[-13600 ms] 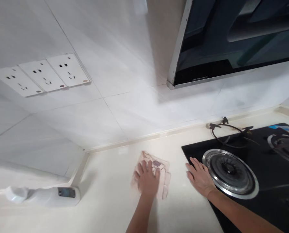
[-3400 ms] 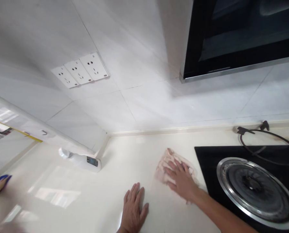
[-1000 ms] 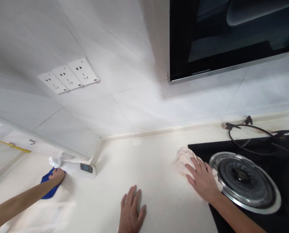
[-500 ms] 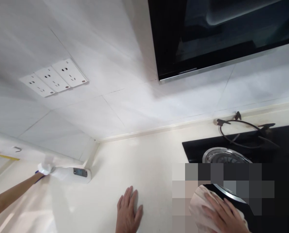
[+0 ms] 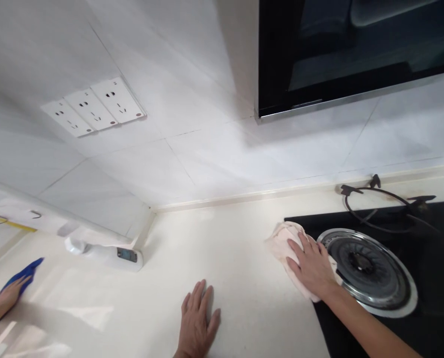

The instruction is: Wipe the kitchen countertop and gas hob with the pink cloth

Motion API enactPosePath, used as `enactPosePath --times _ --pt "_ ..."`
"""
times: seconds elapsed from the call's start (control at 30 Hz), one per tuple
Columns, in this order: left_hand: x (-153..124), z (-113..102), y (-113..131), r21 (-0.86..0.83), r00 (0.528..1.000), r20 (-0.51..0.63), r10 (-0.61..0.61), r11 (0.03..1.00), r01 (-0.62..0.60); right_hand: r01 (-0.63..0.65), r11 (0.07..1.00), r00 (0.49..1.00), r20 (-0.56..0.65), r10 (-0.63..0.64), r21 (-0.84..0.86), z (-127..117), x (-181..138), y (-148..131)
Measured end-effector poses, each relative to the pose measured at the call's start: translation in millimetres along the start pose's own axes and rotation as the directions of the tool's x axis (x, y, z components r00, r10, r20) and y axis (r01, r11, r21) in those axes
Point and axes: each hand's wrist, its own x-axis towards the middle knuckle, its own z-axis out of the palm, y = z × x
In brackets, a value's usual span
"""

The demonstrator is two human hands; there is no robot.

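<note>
My left hand (image 5: 197, 318) lies flat on the pale countertop (image 5: 240, 323), fingers stretched out and holding nothing. A pinkish-white cloth (image 5: 287, 238) is under my right hand (image 5: 311, 261), which presses it down with bent fingers. The cloth covers the left edge of the black gas stove (image 5: 438, 308) and part of the counter beside it. Just right of that hand is a round burner (image 5: 367, 268) with a silver ring.
A pot stand (image 5: 382, 228) lies at the stove's back edge. Above hangs a black range hood (image 5: 356, 59). Wall sockets (image 5: 93, 107) are on the left. A white device with a small display (image 5: 127, 254) stands in the corner. Another person's hand (image 5: 7, 296) holds a blue cloth (image 5: 30, 268).
My right hand has moved the cloth up and left, from beside the burner to the stove's back left corner. My left hand stays put. The other person's hand has moved down and left.
</note>
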Motion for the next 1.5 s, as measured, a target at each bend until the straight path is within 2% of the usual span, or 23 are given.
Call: enactPosePath --times 0.2,0.37,0.47,0.6,0.73,0.83,0.9,0.97,1.1,1.23,1.3,1.4,1.5 --pt "0.3 -1.6 0.9 -0.002 1.0 -0.009 0.001 1.0 -0.001 -0.11 0.994 0.98 0.165 0.11 -0.007 2.5 63.0 -28.0" --pt "-0.9 -0.2 -0.4 -0.001 1.0 -0.005 -0.005 1.0 0.005 -0.08 0.997 0.973 0.217 0.076 0.011 13.8 75.4 -52.0" --pt "-1.1 0.6 -1.4 0.006 1.0 0.002 -0.003 1.0 0.003 -0.034 0.999 0.966 0.257 0.025 0.031 19.8 59.5 -77.5" --pt "-0.7 1.7 -2.4 0.02 1.0 -0.001 0.002 1.0 -0.002 0.071 0.988 0.952 0.286 -0.107 0.134 15.7 16.1 -120.0" --pt "-1.3 4.3 -4.2 0.043 1.0 -0.016 0.014 0.999 -0.014 0.305 0.907 0.933 0.099 -0.346 0.29 -1.9 -39.9 -145.6" --pt "-2.1 5.7 -5.6 0.047 0.999 -0.035 0.029 0.998 -0.028 0.45 0.826 0.879 -0.008 -0.476 0.34 -16.3 -72.4 -140.3" --pt "-2.1 5.3 -5.7 0.051 0.999 -0.037 0.036 0.998 -0.034 0.495 0.789 0.85 -0.014 -0.527 0.363 -22.0 -83.7 -126.4" --pt "-1.7 3.9 -5.0 0.055 0.999 -0.032 0.035 0.998 -0.034 0.497 0.78 0.841 0.013 -0.541 0.38 -22.6 -86.1 -108.1" --pt "-0.4 0.4 -2.2 0.028 1.0 -0.013 0.018 0.999 -0.018 0.407 0.84 0.886 0.067 -0.458 0.358 -12.2 -64.8 -72.9" --pt "-0.2 -1.2 -0.1 0.024 1.0 -0.003 0.01 1.0 -0.01 0.228 0.931 0.947 0.157 -0.28 0.284 -1.6 -13.1 -59.5" --pt "-0.2 -1.8 0.7 0.022 1.0 0.004 0.007 1.0 -0.007 0.115 0.962 0.952 0.25 -0.179 0.249 2.0 18.1 -65.9" --pt "0.0 -2.5 1.5 0.02 1.0 0.014 0.001 1.0 -0.002 -0.017 0.979 0.934 0.353 -0.058 0.205 7.7 58.7 -92.1" --pt "-0.1 -2.5 1.2 0.033 1.0 0.013 0.008 0.999 -0.008 -0.005 0.977 0.928 0.366 -0.075 0.212 12.5 80.0 -130.6"
